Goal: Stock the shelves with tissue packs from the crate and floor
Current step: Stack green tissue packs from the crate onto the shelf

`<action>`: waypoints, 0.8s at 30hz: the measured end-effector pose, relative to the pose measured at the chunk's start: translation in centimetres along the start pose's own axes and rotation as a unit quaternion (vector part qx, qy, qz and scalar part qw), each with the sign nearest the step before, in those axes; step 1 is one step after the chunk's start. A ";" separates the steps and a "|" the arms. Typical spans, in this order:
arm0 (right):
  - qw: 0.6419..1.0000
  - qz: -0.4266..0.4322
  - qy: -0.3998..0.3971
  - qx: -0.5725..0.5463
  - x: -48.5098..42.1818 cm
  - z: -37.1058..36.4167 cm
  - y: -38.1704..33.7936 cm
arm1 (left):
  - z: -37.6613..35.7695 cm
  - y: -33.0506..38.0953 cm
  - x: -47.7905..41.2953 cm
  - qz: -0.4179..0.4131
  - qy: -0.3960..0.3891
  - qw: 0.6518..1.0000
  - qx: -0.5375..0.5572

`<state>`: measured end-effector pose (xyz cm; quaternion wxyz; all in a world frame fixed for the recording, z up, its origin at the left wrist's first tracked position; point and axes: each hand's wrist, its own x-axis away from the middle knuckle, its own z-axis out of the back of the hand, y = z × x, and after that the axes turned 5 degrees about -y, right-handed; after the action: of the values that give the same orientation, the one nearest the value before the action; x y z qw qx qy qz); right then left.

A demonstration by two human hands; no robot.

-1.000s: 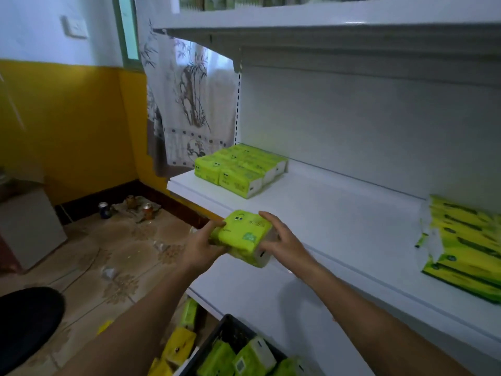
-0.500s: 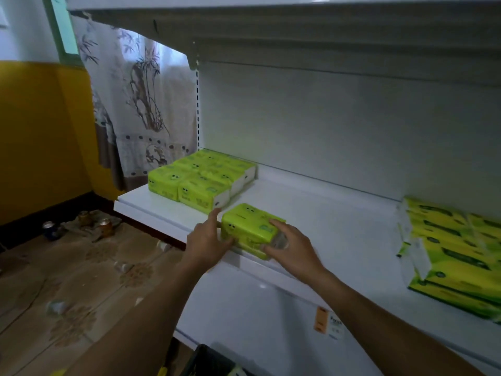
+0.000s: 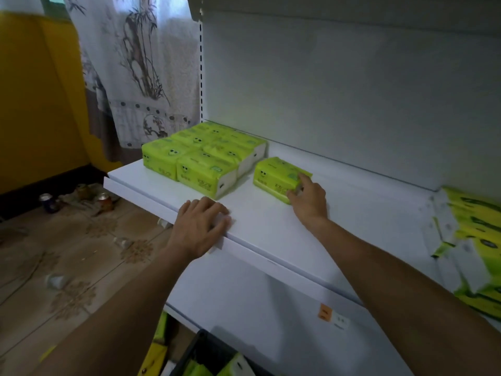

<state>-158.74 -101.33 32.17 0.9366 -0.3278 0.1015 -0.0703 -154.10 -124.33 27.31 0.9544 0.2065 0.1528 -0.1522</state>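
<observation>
While the left hand (image 3: pixel 200 226) is resting palm-down on the front edge of the white shelf (image 3: pixel 271 234), fingers lying close together, slightly bent and holding nothing, the right hand (image 3: pixel 309 196) is reaching further in and gripping the lone tissue pack (image 3: pixel 273 175) at its near right corner. The index finger is lying along the top, the other fingers are curling against the near side, and the thumb is hidden. This green pack is lying flat on the shelf, about midway between the front edge and the back panel. It is sitting just beside the block of tissue packs (image 3: pixel 206 156) but not touching it, with a narrow strip of bare shelf showing between them. The block is sitting at the shelf's left end, one layer high, several packs pressing against each other in rows running front to back. Larger packs (image 3: pixel 471 240), green and white and blurred, are stacking up at the far right of the shelf, well apart from both hands. Below the shelf a dark crate (image 3: pixel 200 354) is showing at the bottom edge with green packs (image 3: pixel 235 366) inside, and yellow packs (image 3: pixel 157 356) are lying on the floor (image 3: pixel 40 267) just left of it. An orange-and-white price tag (image 3: pixel 325 312) is sticking to the panel under the shelf. Further left, two cans (image 3: pixel 104 201) are standing on the tiled floor near the yellow wall (image 3: pixel 35 104), and a bamboo-print curtain (image 3: pixel 135 77) is hanging behind the block.
</observation>
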 end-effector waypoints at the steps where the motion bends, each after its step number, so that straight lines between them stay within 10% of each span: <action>1: 1.000 -0.005 0.005 0.009 -0.8 0.0 -0.1 | -0.3 0.0 -0.3 0.011 0.014 1.000 -0.001; 13: 0.994 0.006 0.073 -0.077 -5.7 -2.2 -1.0 | -2.4 -0.4 -0.8 0.011 0.123 0.992 -0.021; 24: 0.996 0.019 -0.048 -0.072 -4.0 -2.2 -1.1 | -2.3 -0.5 -0.7 0.014 0.102 0.994 -0.044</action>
<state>-163.20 -102.75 31.74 0.9153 -0.3958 0.0677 -0.0295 -155.46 -123.61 25.42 0.9440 0.1812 0.2526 -0.1101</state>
